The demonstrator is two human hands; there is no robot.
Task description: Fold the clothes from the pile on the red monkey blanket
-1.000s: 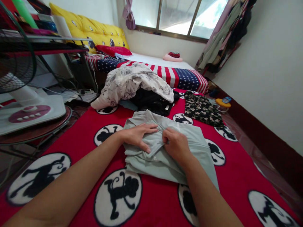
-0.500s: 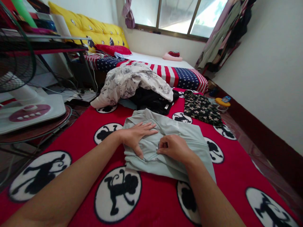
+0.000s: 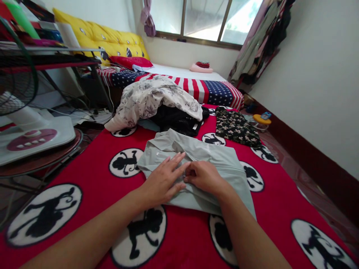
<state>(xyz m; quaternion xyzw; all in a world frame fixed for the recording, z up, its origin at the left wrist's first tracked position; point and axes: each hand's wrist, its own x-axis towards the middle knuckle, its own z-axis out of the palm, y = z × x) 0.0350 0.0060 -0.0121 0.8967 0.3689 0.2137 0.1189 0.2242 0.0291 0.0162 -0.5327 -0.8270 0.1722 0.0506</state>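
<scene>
A pale grey-green pair of shorts (image 3: 224, 164) lies flat in front of me, gathered along the waist side at left and creased in the middle. Across its left part my left hand (image 3: 166, 177) rests with fingers stretched out, the fingertips close to my other hand. My right hand (image 3: 203, 177) is closed in a pinch at the middle of the shorts, where fabric bunches under the fingertips. The exact spot gripped is partly hidden by the fingers. A small white mark shows on the cloth above my left hand.
The shorts lie on a red blanket (image 3: 92, 160) with monkey prints. Beyond are a heaped white floral cloth (image 3: 157, 93), black clothing (image 3: 176, 121) and a folded black floral garment (image 3: 237, 127). A fan (image 3: 33, 134) stands on a stool at left; a yellow stool (image 3: 262, 119) is at right.
My left hand has slid right and nearer to me, towards my right hand. The shorts' left edge, formerly under it, now shows as a turned corner. My right hand stays pinched.
</scene>
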